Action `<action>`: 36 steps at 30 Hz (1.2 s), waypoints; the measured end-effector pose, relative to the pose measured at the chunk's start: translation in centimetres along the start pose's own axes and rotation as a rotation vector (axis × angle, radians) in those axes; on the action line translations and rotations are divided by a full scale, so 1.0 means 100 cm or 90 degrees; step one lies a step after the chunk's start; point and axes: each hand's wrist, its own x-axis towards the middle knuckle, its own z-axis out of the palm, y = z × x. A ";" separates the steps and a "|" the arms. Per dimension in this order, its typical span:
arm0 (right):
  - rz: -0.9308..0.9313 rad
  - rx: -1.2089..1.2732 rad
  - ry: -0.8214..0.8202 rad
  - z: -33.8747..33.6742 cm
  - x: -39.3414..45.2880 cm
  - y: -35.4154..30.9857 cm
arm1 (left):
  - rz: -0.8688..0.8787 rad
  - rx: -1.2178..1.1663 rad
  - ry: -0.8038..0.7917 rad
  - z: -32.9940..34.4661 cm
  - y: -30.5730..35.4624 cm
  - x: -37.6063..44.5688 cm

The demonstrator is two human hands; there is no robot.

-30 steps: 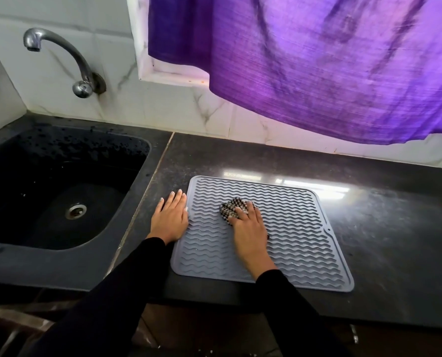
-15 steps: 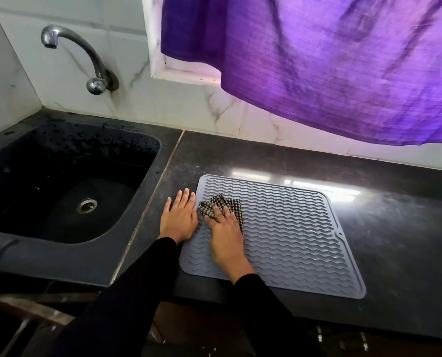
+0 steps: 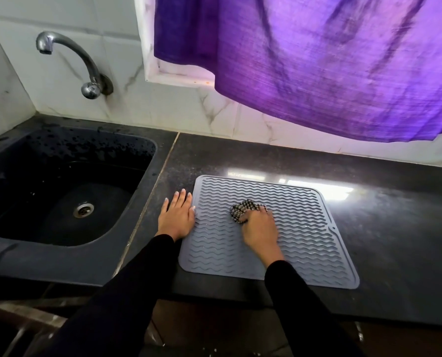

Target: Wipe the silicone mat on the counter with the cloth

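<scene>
right hand [image 3: 259, 225], cloth [image 3: 243, 212] moved rightward, mid-mat

the silicone mat [image 3: 299, 228] is lying flat on the counter [image 3: 395, 228], right of the sink [image 3: 60, 256]. the tap [image 3: 86, 60] is projecting from the wall behind the sink. the cloth [image 3: 241, 210] is sitting on the mat near its middle, under the right hand [image 3: 259, 228]. the left hand [image 3: 176, 217] is resting on the counter, touching the mat's left edge. a curtain [image 3: 317, 60] is hanging above, behind the mat.

Head view looks forward and down, close above the counter [image 3: 395, 228] and sink [image 3: 68, 256].
</scene>
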 end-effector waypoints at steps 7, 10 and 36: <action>0.014 0.283 0.026 0.002 -0.005 -0.039 | -0.051 -0.044 -0.017 0.000 0.011 -0.017; -0.200 0.016 -0.059 0.036 -0.020 -0.044 | -0.057 0.009 0.040 0.013 0.013 -0.026; -0.146 0.097 -0.046 0.034 -0.030 -0.028 | -0.020 0.050 0.089 0.015 -0.001 -0.026</action>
